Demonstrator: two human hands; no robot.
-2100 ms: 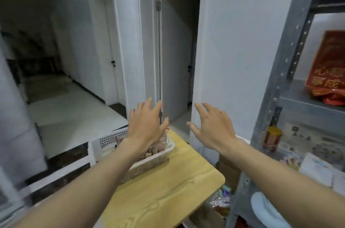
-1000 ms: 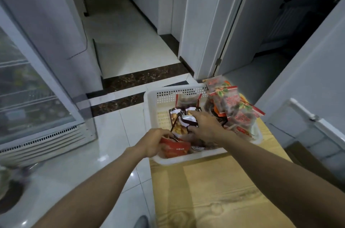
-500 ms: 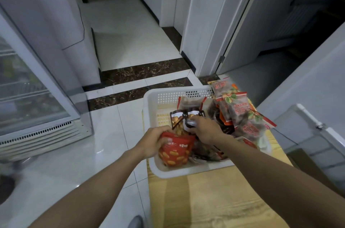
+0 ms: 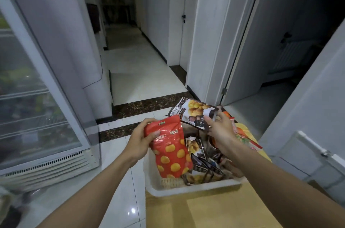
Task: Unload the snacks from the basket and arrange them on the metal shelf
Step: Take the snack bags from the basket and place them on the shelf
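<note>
Both forearms reach forward over the white basket (image 4: 188,189), which sits at the wooden table's (image 4: 214,211) far left corner. The left hand (image 4: 139,141) grips a red pouch (image 4: 169,150), upright, long axis nearly vertical. The right hand (image 4: 220,132) pinches a dark packet (image 4: 195,114), tilted, its long axis running left to right.

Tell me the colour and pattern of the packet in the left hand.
Red packet with yellow round nut shapes, seen in the head view.
</note>
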